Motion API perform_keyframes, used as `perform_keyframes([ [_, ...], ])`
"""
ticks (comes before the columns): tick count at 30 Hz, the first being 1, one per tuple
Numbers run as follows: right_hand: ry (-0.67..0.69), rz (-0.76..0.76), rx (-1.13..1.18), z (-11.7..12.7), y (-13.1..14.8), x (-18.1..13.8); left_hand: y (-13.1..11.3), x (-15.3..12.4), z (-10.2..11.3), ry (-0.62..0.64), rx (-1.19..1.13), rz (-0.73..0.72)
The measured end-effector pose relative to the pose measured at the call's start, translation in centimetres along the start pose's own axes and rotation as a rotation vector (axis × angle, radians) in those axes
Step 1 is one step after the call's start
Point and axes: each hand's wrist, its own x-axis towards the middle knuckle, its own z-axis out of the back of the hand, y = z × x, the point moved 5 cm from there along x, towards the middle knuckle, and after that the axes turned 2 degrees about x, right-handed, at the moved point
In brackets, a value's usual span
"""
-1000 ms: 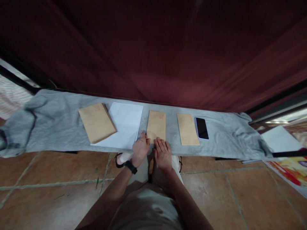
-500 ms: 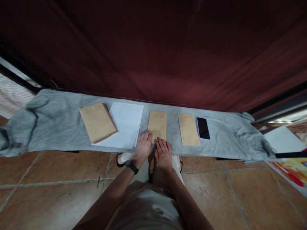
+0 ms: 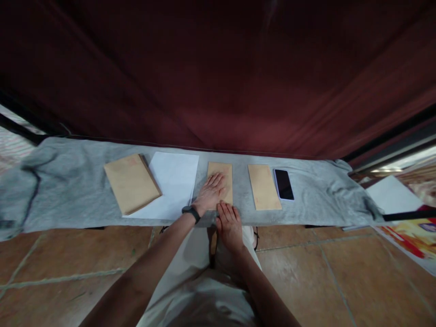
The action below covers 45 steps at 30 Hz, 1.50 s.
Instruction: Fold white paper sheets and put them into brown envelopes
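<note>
Readable text: none for you | stack of brown envelopes [image 3: 132, 185]: faint reddish print near its far right corner, too blurred for you to read | middle brown envelope [image 3: 228, 185]: print too faint for you | right-hand brown envelope [image 3: 264, 187]: pale marks you cannot make out | printed sheet [image 3: 412, 238] at your far right: blue patch, illegible

The centre envelope [image 3: 228, 188] is tan. To its left, the envelope stack [image 3: 132, 184] is tan and the paper sheets [image 3: 176, 181] white; to its right, the second envelope [image 3: 265, 187] is tan and the phone [image 3: 284, 185] black with a pale lilac rim. Beneath it, the cloth [image 3: 75, 181] is mottled grey; beyond it, the curtain [image 3: 218, 91] is dark maroon.
</note>
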Motion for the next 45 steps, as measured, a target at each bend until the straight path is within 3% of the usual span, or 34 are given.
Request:
perform_keyframes([
  [5, -0.026, -0.003, -0.001, 0.2, 0.1, 0.0, 1.4, 3.2, -0.4, 0.046, 0.025, 0.006],
  [11, -0.029, 0.009, -0.004, 0.3, 0.2, 0.1, 1.8, 3.2, -1.3, 0.039, 0.034, -0.037],
  [27, 0.021, -0.013, 0.003, 0.3, 0.1, 0.1, 0.5, -0.4, -1.1, 0.093, -0.007, -0.158],
  [36, 0.002, 0.007, -0.007, 0.2, 0.0, -0.1, -1.0, -4.8, -0.6, 0.115, -0.063, -0.217],
  [45, 0.014, 0.02, -0.02, 0.1, -0.1, -0.2, -1.9, -8.3, -0.2, 0.099, -0.002, -0.17],
])
